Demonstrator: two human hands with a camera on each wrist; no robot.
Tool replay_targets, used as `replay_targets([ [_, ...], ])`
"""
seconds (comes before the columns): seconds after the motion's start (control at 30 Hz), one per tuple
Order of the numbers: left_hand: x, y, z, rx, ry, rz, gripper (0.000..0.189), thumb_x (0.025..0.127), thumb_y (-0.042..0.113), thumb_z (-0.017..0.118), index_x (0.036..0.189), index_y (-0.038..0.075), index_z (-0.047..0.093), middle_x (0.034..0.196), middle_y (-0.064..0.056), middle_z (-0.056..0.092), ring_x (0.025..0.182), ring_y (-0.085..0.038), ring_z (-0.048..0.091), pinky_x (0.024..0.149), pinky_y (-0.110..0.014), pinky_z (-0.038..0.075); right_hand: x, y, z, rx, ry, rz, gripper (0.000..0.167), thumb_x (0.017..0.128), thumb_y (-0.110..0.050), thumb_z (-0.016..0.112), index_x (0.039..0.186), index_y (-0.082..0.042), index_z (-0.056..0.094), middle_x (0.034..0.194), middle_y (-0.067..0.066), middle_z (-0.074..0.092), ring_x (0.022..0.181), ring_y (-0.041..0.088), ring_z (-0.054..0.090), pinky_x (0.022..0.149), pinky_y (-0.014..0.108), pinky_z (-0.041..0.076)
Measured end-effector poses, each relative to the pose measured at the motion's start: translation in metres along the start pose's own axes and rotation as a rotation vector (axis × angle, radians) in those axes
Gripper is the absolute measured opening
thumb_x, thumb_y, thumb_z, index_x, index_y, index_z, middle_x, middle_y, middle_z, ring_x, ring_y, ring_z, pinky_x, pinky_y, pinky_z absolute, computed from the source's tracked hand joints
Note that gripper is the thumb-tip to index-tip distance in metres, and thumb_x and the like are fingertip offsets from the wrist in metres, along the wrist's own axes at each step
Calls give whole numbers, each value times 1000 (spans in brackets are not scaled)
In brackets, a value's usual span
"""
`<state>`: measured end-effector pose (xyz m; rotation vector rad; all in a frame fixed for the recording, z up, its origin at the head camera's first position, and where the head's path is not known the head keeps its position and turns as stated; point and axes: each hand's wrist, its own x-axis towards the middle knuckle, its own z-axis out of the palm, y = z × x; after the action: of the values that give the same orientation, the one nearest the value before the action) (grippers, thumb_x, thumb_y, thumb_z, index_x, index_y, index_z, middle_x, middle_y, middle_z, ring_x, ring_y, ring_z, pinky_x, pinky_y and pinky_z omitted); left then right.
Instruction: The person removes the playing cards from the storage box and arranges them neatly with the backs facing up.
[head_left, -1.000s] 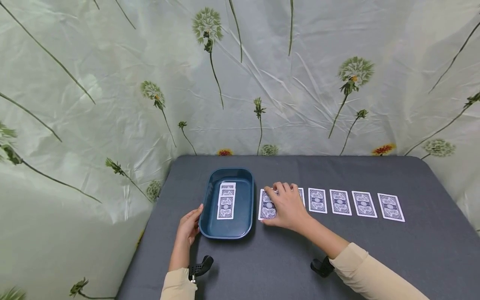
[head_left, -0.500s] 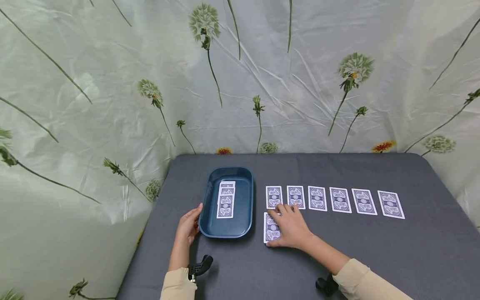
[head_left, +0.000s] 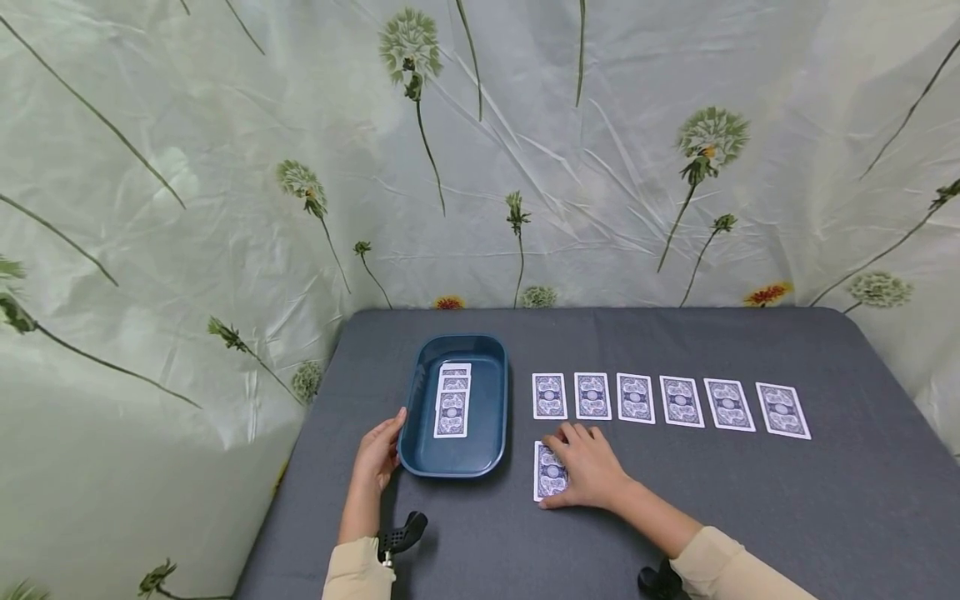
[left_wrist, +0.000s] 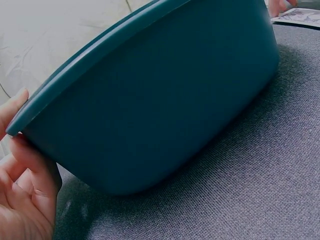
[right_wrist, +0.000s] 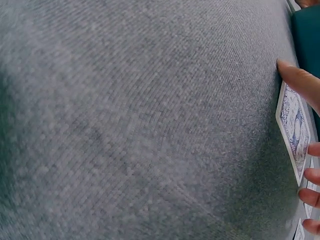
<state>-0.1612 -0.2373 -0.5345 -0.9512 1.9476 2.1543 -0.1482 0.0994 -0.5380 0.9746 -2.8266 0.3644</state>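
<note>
Shifted nearer me: the card and my right hand, which pinches its ends, best lightly to avoid bending; my left hand grips the tray.

In the head view we find soft, even light, with pale shine on the creased flowered backdrop and mild shadows on the grey cloth. In the left wrist view we see the tray dim, its shadow dark; the right wrist view looks grainy, blurred at left.
</note>
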Motion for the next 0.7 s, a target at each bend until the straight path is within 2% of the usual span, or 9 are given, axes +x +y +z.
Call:
replay_targets([
  [0.27, 2, -1, 0, 13, 4, -8, 63, 71, 53, 71, 106, 2, 59, 79, 3, 62, 68, -9, 56, 58, -22, 45, 8, 6, -4, 18, -18, -10, 88, 52, -76, 67, 115, -15, 59, 97, 3, 51, 87, 20, 50, 71, 39, 38],
  [0.5, 1, 0, 1, 16, 4, -14, 65, 71, 54, 71, 108, 2, 57, 78, 3, 61, 67, -9, 55, 56, -22, 44, 42, 6, -23, 67, 75, 29, 74, 62, -73, 64, 108, -16, 62, 97, 2, 52, 84, 18, 50, 70, 37, 40],
  [0.7, 1, 0, 1, 15, 5, -20, 58, 75, 51, 70, 104, 3, 58, 77, 3, 60, 66, -9, 54, 55, -22, 44, 69, -5, -34, 73, 176, -3, 59, 66, -70, 63, 97, -19, 63, 95, 2, 51, 82, 18, 45, 64, 31, 38],
])
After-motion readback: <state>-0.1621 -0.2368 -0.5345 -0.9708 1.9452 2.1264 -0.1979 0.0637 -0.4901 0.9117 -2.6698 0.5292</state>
